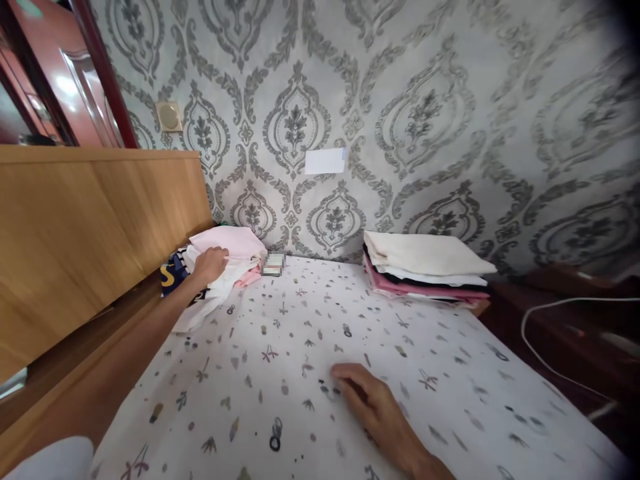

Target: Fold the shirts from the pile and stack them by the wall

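Observation:
My left hand (212,263) reaches to the heap of loose clothes at the far left of the bed. Its fingers are curled onto the edge of a pale pink garment (233,240) on top. Beneath it lie a white garment (216,297) trailing onto the sheet and a dark navy piece with yellow print (173,275). My right hand (367,403) is low over the middle of the bed, nothing in it, its fingers loosely bent and the thumb apart. Whether it touches the patterned sheet (300,340) I cannot tell.
A folded clothes stack (430,257), cream on top, sits at the back right by the wall. Near the left heap lies a small blurred box (273,264). A wooden panel (100,220) borders the left side. A white cable (535,347) loops at the right.

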Motion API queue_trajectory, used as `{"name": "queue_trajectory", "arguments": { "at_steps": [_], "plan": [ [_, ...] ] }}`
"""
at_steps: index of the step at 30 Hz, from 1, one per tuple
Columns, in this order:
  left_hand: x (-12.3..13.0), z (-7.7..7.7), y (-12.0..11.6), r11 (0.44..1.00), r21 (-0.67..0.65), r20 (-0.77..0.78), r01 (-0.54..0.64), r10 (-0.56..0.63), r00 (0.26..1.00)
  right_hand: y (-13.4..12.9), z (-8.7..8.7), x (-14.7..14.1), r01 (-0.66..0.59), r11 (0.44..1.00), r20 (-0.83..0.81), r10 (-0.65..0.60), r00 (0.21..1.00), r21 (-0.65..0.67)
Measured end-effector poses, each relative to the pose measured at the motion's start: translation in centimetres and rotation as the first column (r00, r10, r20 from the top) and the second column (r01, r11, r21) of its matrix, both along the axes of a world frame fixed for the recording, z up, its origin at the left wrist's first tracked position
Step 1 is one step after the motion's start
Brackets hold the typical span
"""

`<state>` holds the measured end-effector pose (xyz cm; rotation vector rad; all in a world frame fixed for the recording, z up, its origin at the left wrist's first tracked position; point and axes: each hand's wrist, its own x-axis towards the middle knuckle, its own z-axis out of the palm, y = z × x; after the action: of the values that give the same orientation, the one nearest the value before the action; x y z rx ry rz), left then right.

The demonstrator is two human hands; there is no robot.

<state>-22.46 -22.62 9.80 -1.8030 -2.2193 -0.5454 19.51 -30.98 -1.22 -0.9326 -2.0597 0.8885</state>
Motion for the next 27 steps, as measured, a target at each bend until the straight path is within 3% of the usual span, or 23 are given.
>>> {"name": "queue_trajectory", "arguments": {
  "at_steps": [5, 7, 8, 10, 12, 15, 18, 21, 24, 27],
  "plan": [
    [0.6, 5.4, 0.3, 0.99, 0.136, 0.176, 0.037, -0.061, 0.982, 0.2, 0.0, 0.2, 0.092, 0.995, -0.062, -0.094, 0.994, -0.041],
    [2.0, 7.7, -0.3, 0.961, 0.249, 0.334, 0.122, -0.203, 0.92, 0.2, 0.8, -0.1, 0.126, 0.991, -0.064, -0.129, 0.99, -0.037],
    [2.9, 8.6, -0.9, 0.927, 0.328, 0.438, 0.181, -0.319, 0.841, 0.2, 1.4, -0.4, 0.136, 0.99, -0.058, -0.138, 0.989, -0.036],
    [5.2, 10.1, -2.6, 0.83, 0.475, 0.603, 0.293, -0.549, 0.578, 0.2, 2.8, -1.3, 0.126, 0.992, -0.049, -0.127, 0.991, -0.023],
    [7.9, 10.9, -4.9, 0.755, 0.528, 0.67, 0.388, -0.651, 0.356, 0.2, 4.1, -2.7, 0.09, 0.995, -0.055, -0.088, 0.995, 0.032],
    [11.8, 11.4, -8.5, 0.707, 0.492, 0.709, 0.508, -0.664, 0.238, 0.3, 5.1, -5.4, 0.089, 0.991, -0.097, -0.079, 0.992, 0.097],
    [14.2, 11.5, -11.1, 0.678, 0.478, 0.706, 0.559, -0.675, 0.214, 0.4, 5.6, -7.3, 0.131, 0.99, -0.215, -0.118, 0.97, 0.051],
    [14.3, 11.0, -11.7, 0.669, 0.538, 0.653, 0.513, -0.715, 0.248, 0.7, 7.0, -7.3, 0.171, 0.985, -0.347, -0.163, 0.924, -0.008],
    [12.6, 10.2, -10.6, 0.64, 0.669, 0.513, 0.377, -0.765, 0.389, 0.8, 10.4, -6.1, 0.186, 0.983, -0.447, -0.164, 0.879, 0.005],
    [11.3, 9.4, -8.6, 0.587, 0.751, 0.37, 0.303, -0.753, 0.543, 0.0, 14.8, -5.4, 0.032, 0.989, -0.486, -0.101, 0.868, -0.147]
  ]
}}
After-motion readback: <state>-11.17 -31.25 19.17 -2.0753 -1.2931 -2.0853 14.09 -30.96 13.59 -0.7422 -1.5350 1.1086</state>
